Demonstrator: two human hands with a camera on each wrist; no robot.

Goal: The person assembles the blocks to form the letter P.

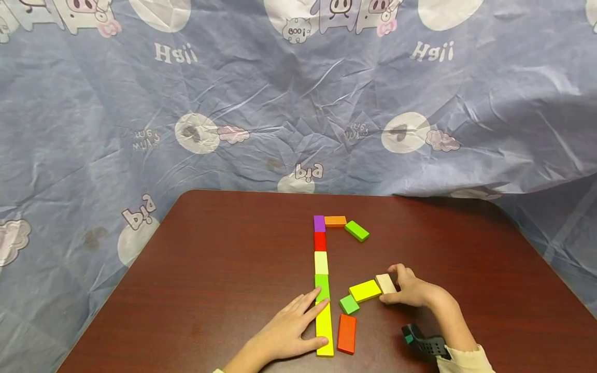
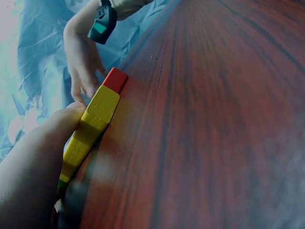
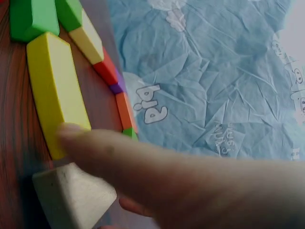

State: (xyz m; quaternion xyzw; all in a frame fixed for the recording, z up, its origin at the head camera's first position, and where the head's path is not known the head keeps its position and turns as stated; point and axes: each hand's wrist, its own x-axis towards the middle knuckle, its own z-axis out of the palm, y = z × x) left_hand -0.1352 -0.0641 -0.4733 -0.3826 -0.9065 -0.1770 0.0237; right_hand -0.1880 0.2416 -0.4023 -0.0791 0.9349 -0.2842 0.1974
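Observation:
My left hand (image 1: 298,326) lies with extended fingers on the near end of a straight column of blocks, touching the green block (image 1: 322,281) and the long yellow section (image 1: 325,331). Farther up that column are a pale cream block (image 1: 321,263), a red block (image 1: 320,242) and a purple block (image 1: 319,224). On the right, my right hand (image 1: 412,289) holds a plain wooden block (image 1: 385,284) between thumb and fingers. Beside that block lies a yellow block (image 1: 365,291), whose other end meets a small green block (image 1: 349,304). Its thumb partly covers the yellow block (image 3: 57,90) in the right wrist view.
An orange-red block (image 1: 346,334) lies just right of the column's near end. At the far end, an orange block (image 1: 335,221) touches the purple one, with a tilted green block (image 1: 357,231) by it. A patterned cloth (image 1: 261,103) hangs behind the dark table (image 1: 224,248).

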